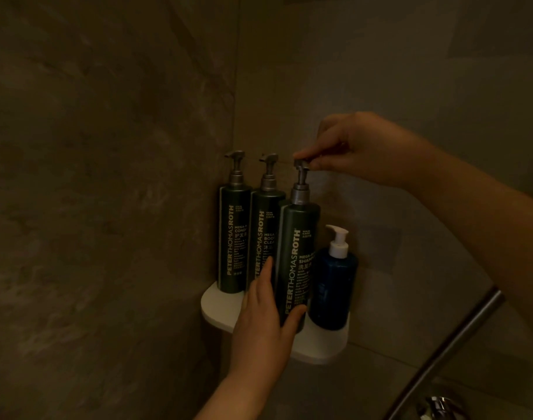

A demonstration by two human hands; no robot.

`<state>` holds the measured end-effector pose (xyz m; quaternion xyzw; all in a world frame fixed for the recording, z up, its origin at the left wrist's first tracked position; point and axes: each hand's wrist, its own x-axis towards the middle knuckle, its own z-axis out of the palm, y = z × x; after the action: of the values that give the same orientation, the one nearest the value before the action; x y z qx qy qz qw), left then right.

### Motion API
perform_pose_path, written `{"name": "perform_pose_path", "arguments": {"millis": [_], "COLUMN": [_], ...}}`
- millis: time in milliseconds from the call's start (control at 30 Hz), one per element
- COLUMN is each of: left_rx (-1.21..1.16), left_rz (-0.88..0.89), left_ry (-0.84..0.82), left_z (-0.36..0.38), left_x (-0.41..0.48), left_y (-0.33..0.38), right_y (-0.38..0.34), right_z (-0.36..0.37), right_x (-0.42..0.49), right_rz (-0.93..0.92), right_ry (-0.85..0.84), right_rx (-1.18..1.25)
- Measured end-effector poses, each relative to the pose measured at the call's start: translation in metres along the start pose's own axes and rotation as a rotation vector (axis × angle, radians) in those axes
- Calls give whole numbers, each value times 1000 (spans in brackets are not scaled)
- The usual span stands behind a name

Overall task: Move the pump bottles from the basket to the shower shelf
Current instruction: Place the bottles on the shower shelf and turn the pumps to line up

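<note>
A white corner shower shelf [216, 307] holds three tall dark green pump bottles and a shorter blue one. The conditioner bottle [233, 237] and the body cleanser bottle [265, 234] stand at the back against the wall. In front stands the shampoo bottle [298, 262], upright on the shelf. My left hand [259, 325] wraps around its lower body, thumb on the front. My right hand [359, 150] pinches its grey pump head from above. The blue bottle [333, 286] with a white pump stands to the right. The basket is out of view.
Dim brown stone-tile walls meet in a corner behind the shelf. A metal rail or hose [447, 350] slants up at the lower right, with a chrome fitting [441, 406] below it.
</note>
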<state>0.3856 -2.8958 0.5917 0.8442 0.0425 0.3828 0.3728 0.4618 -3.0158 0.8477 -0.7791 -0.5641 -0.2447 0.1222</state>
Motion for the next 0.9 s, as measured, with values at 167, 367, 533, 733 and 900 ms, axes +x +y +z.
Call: {"name": "perform_pose_path", "arguments": {"millis": [167,367,533,733,900], "left_rx": [2,1,-1,4,-8], "left_rz": [7,5,-1,-11,3], "left_ry": [7,8,17,23,17], "left_z": [0,0,2,4,3], "left_x": [-1,-1,-1,-1,-1], "left_y": [0,1,0,-2,-1], "right_y": [-1,0,-1,-1,-3], "right_z": [1,1,2,3,4], "right_x": [-1,-2,-1,-1,-4], "right_rz": [12,12,4,20,48], "right_ry": [4,22,28,29,43], "right_rx": [2,17,0,-12,23]}}
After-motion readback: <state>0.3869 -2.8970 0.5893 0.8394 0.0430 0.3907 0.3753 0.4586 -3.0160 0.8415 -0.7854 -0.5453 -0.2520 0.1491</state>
